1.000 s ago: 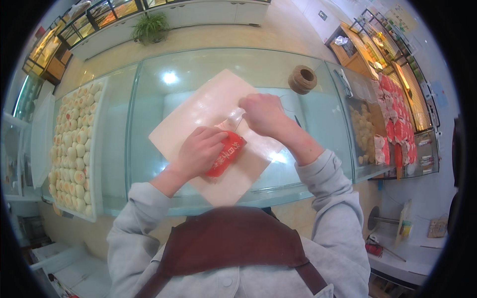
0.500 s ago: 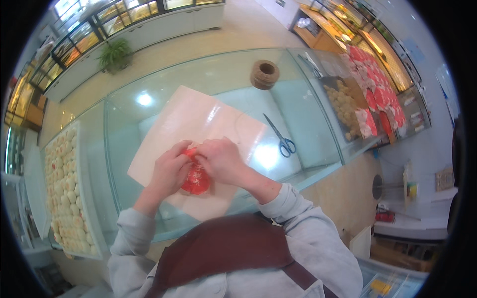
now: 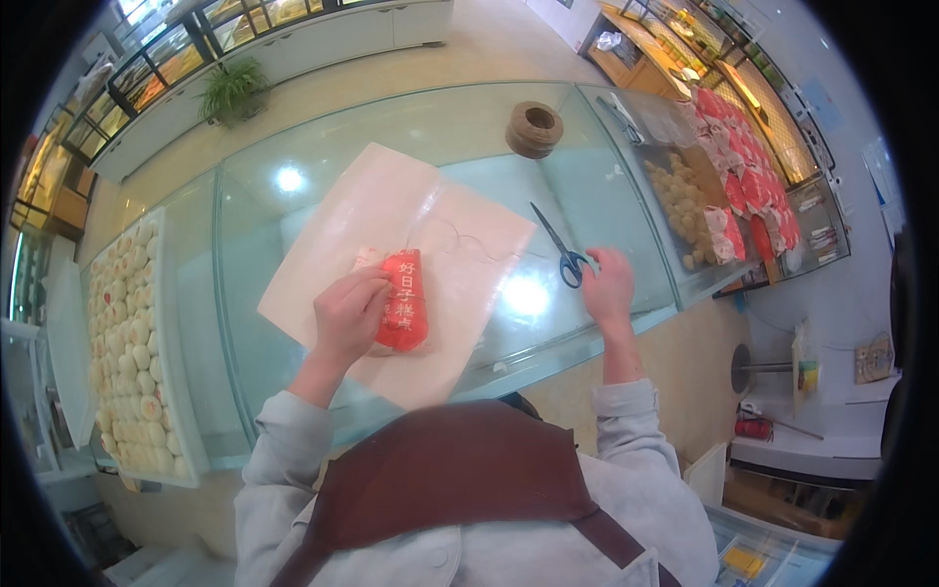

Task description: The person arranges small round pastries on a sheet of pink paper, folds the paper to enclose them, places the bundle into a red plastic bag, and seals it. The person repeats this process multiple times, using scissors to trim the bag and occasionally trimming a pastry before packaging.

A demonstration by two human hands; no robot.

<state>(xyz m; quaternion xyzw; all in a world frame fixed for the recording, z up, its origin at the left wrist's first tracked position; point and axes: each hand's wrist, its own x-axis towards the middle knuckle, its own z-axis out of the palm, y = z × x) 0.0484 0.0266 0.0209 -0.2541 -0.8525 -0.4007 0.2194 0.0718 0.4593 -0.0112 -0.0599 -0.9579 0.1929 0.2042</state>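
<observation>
A red paper package [image 3: 408, 303] with pale printing lies on a large pinkish-white paper sheet [image 3: 328, 230]. Thin string crosses it, and a loose strand [image 3: 460, 237] curls over the sheet beyond. My left hand [image 3: 347, 313] is closed at the package's left edge, fingertips pinched together; whether they grip paper or string is too small to tell. Farther right, a pair of scissors [image 3: 558, 240] with dark blades and blue handles lies on the glass, pointing away. My right hand [image 3: 611, 286] has its fingers curled on the handle loops.
A roll of brown twine [image 3: 534, 130] stands on the glass counter [image 3: 293, 210] at the far side. On the left is a tray [image 3: 186, 391] of round pale pastries. To the right are small brown balls [image 3: 680, 201] and a heap of red-and-white packages [image 3: 748, 176].
My right hand has left the package and moved right to the scissors. My left hand stays at the package, which now shows its printed face more fully. The view has shifted slightly.
</observation>
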